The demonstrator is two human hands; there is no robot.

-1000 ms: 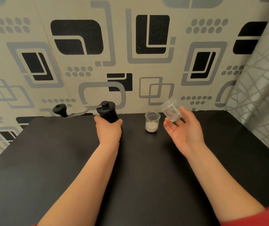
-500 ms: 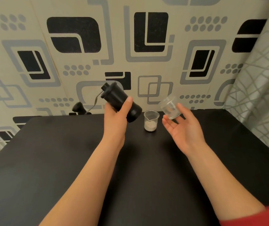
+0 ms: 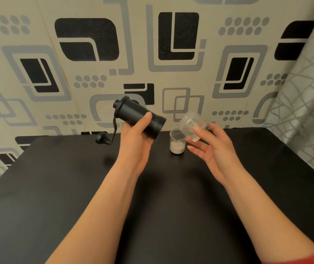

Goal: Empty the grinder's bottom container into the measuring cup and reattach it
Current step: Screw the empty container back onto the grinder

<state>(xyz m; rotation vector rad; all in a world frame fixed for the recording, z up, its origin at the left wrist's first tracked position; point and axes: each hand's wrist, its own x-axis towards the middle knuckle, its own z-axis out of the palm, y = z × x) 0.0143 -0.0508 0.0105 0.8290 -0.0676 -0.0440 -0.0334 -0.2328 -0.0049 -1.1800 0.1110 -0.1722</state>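
Observation:
My left hand (image 3: pixel 137 141) grips the black grinder body (image 3: pixel 133 113) in the air, tilted so its open bottom end points right and down. Its crank handle (image 3: pixel 102 139) hangs down to the left. My right hand (image 3: pixel 213 149) holds the clear bottom container (image 3: pixel 192 124) with its fingertips, tipped on its side a short gap right of the grinder's open end. The small clear measuring cup (image 3: pixel 177 141) stands on the black table (image 3: pixel 76 187) between and behind my hands, with pale powder in its bottom.
A patterned wall rises right behind the table's far edge. A grey patterned curtain (image 3: pixel 304 111) hangs at the right, beside the table's right edge. The near half of the table lies under my forearms.
My left hand lifted the grinder off the table and tilted it toward the right. My right hand brought the clear container closer to the grinder's open end.

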